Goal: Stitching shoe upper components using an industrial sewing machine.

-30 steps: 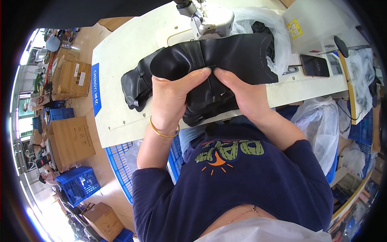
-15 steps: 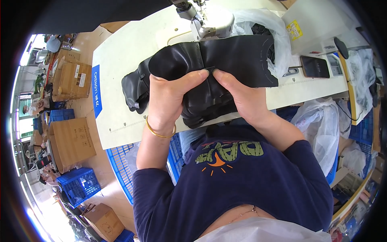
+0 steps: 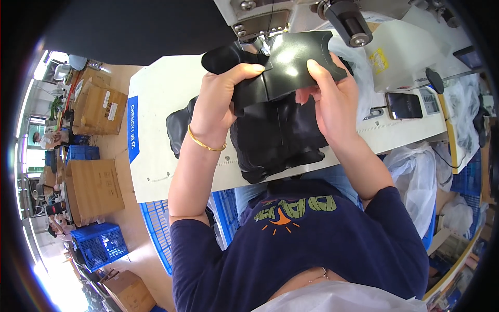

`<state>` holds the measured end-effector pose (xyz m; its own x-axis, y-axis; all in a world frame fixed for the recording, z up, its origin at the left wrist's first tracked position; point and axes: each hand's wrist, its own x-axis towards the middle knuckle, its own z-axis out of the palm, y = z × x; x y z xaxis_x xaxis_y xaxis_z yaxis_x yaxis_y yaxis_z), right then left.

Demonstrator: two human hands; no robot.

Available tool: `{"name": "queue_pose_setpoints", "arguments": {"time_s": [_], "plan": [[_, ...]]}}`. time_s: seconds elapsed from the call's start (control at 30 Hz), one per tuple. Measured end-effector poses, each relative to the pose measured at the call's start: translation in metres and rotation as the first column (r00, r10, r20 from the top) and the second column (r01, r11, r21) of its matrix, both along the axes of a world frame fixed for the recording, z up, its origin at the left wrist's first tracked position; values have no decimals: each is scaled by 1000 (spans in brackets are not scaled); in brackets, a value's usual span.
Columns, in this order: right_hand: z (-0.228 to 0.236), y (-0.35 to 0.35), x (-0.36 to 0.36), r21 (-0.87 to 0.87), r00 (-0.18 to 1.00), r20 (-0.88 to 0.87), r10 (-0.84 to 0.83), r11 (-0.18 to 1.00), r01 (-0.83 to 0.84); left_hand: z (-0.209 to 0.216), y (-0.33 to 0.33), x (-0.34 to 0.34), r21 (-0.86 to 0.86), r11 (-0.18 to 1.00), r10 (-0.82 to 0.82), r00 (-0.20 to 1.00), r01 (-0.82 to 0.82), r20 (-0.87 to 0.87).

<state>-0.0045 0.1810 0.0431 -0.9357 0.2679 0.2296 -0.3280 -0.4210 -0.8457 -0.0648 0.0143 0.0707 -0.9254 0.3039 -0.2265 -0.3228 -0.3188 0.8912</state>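
Note:
A glossy black leather-like piece (image 3: 291, 65) with a seam across it is stretched between my two hands, lifted toward the needle area of the sewing machine (image 3: 260, 23). My left hand (image 3: 223, 91) grips its left part, thumb on top near the seam. On the right side, my right hand (image 3: 335, 99) holds the piece with its thumb on top and fingers underneath. Below lies a pile of black pieces (image 3: 280, 138) on the white sewing table (image 3: 156, 156), close to its front edge. Whether the piece touches the needle I cannot tell.
A phone (image 3: 404, 106) lies at the table's right, beside a clear plastic bag (image 3: 364, 88). Another clear bag (image 3: 410, 171) hangs below the right edge. Blue crates (image 3: 156, 221) stand under the table. Cardboard boxes (image 3: 96, 182) sit on the floor at left.
Both hands have raised the black piece away from the pile, up to the sewing machine. My right hand has moved out to the piece's right end. The machine head appears larger in view.

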Motion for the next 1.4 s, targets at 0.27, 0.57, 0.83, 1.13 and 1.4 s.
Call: {"name": "queue_pose_setpoints", "arguments": {"time_s": [0.27,0.57,0.83,1.13,1.4], "plan": [[-2,7,-16,-7,1000,-1,-17,1000,17,4,10,-15,-8,1000,24,996,-25,-90],[-5,5,-15,-35,1000,8,-20,999,20,2,9,-15,-17,998,51,993,-53,-109],[-6,7,-15,-11,1000,-8,-20,1000,20,-1,10,-15,16,999,51,992,-49,-112],[-5,6,-16,-2,1000,-13,-12,1000,12,-1,9,-12,-5,999,53,991,-54,-119],[-5,6,-15,5,1000,-1,-31,999,31,-2,9,-13,14,999,31,991,-29,-129]]}}
